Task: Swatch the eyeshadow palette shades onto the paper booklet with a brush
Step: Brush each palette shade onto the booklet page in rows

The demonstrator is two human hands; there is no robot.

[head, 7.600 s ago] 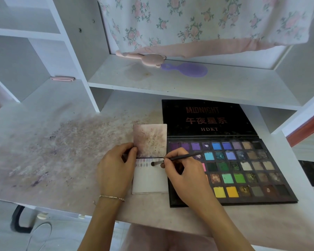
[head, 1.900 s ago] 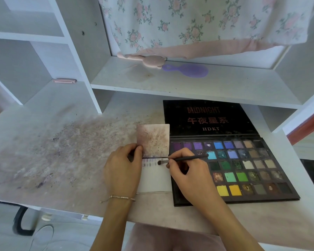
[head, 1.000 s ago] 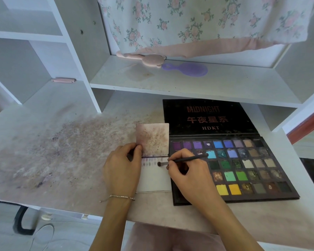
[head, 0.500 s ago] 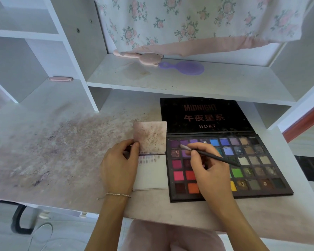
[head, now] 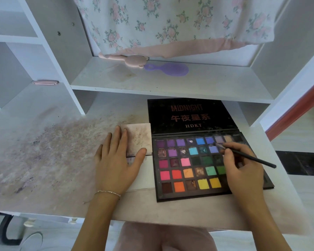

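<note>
Two hands are sharing the work. Lying flat on the stained white desk [head: 43, 160], the small paper booklet with its powder-smudged upper page [head: 137, 138] is touching the left edge of the black open eyeshadow palette with rows of coloured pans [head: 192, 194]. The left hand [head: 116, 163] is pressing on it with fingers straight and spread, likely to keep the pages from shifting. The right hand [head: 243, 171] is pinching the thin black-handled brush [head: 246, 156], its bristles dipping toward a pale lilac pan in the upper rows, apparently loading colour for the next swatch. Behind, a purple plastic hairbrush [head: 168, 69] is lying on the shelf.
</note>
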